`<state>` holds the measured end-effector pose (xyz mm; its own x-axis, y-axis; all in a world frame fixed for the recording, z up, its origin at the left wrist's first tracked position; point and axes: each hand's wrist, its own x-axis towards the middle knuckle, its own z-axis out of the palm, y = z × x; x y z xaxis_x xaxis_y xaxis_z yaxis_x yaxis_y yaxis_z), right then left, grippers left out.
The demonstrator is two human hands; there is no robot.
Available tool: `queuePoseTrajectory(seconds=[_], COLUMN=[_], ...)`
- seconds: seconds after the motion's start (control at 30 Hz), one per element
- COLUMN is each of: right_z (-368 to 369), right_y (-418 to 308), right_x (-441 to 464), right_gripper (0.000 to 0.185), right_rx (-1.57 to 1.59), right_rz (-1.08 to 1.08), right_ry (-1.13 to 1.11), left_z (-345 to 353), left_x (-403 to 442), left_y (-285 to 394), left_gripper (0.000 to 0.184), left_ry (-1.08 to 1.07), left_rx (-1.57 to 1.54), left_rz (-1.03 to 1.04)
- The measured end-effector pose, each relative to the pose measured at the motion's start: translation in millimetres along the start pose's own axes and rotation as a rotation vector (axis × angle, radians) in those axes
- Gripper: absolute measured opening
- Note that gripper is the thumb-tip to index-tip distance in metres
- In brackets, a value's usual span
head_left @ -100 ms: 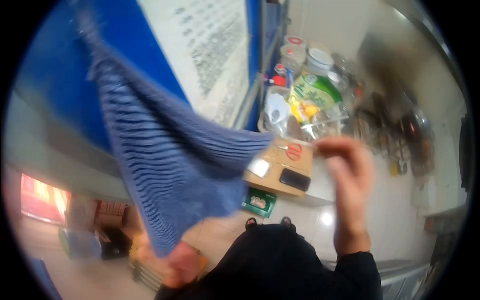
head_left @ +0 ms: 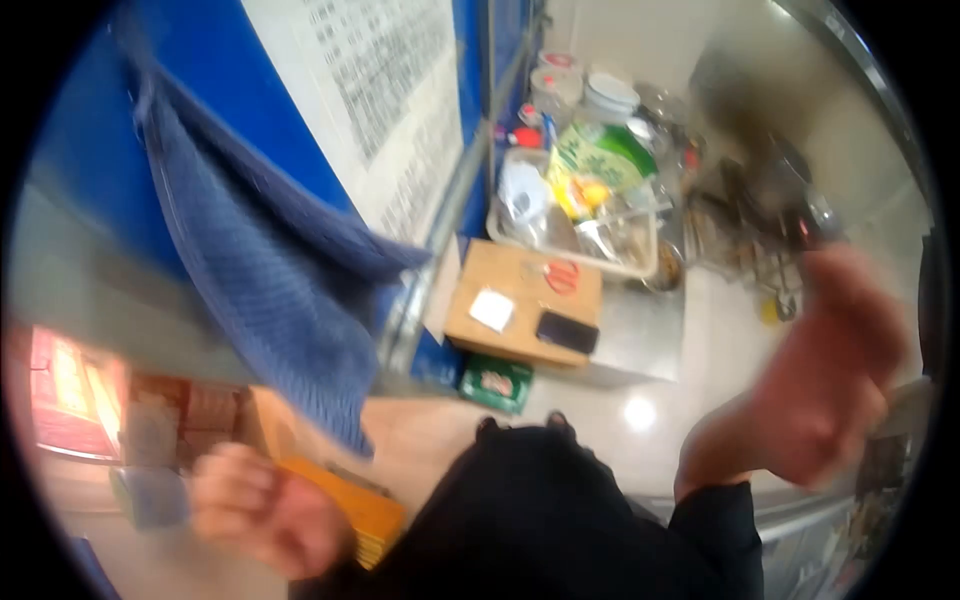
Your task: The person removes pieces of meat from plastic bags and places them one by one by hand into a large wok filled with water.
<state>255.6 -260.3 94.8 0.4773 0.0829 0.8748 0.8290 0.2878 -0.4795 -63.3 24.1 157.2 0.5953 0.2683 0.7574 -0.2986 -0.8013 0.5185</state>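
Blue cloth (head_left: 265, 270) clear of both hands, hanging left of the cardboard box (head_left: 505, 265).
The left hand (head_left: 270, 510), at the cloth's lower corner a moment earlier, had separated from it: lower left of the box, fingers loosely curled, nothing visibly held. The right hand (head_left: 825, 365) had swung farther right of the box; blur concealed its grip. Behind the box, a tray (head_left: 620, 268) contained a white item (head_left: 523, 192) and a green-and-yellow packet (head_left: 605, 158).
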Motion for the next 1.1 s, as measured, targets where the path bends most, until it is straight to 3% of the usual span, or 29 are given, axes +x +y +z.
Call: queuePoseTrajectory(seconds=[0.03, 0.07, 0.13, 0.17, 0.37, 0.4, 0.53, 0.6, 0.8, 1.1], right_z=[-23.9, -42.5, -58.2, -65.3, -75.2, -41.9, -61.9, -103.1, -104.8, -136.6], right_y=[-16.1, -50.6, -79.2, -89.9, -136.5, -148.7, -192.9, -183.6, -214.5, -201.3], right_x=[-1.2, -5.2, 17.7, 20.2, 4.6, -14.4, -24.7, 19.8, 3.5, 2.9], right_gripper=[0.04, 0.039, 0.039, 0.038, 0.036, 0.036, 0.034, 0.034, 0.032, 0.028], right_rx=[-0.014, 0.022, -0.061, -0.094, -0.296, -0.353, -0.507, -0.54, -0.702, -0.811], right_rz=[-0.282, -0.509, -0.549, -0.588, -0.675, -0.694, -0.639, -0.606, -0.631, -0.611], right_ry=[-0.047, -0.164, -0.328, -0.342, -0.398, -0.43, -0.484, -0.432, -0.452, -0.43], left_z=[50.9, 112.5, 142.9, 146.8, 149.0, 132.2, 142.0, 174.5, 198.0, 251.7], left_x=[3.4, -7.0, 19.1, 23.0, 15.8, 7.4, -0.6, 52.6, 48.9, 54.8], left_y=[-54.0, -83.1, 33.6, 34.9, 1.9, -34.4, -21.4, 8.5, -3.7, -2.9], left_gripper=[0.027, 0.039, 0.049, 0.048, 0.048, 0.048, 0.047, 0.047, 0.047, 0.046], left_ry=[0.183, 0.454, 0.658, 0.683, 0.647, 0.67, 0.649, 0.556, 0.536, 0.508], left_rx=[-0.054, -0.322, -0.23, -0.233, -0.375, -0.442, -0.494, -0.484, -0.58, -0.637], left_rz=[0.362, 0.599, 0.396, 0.462, 0.603, 0.624, 0.582, 0.603, 0.617, 0.6])
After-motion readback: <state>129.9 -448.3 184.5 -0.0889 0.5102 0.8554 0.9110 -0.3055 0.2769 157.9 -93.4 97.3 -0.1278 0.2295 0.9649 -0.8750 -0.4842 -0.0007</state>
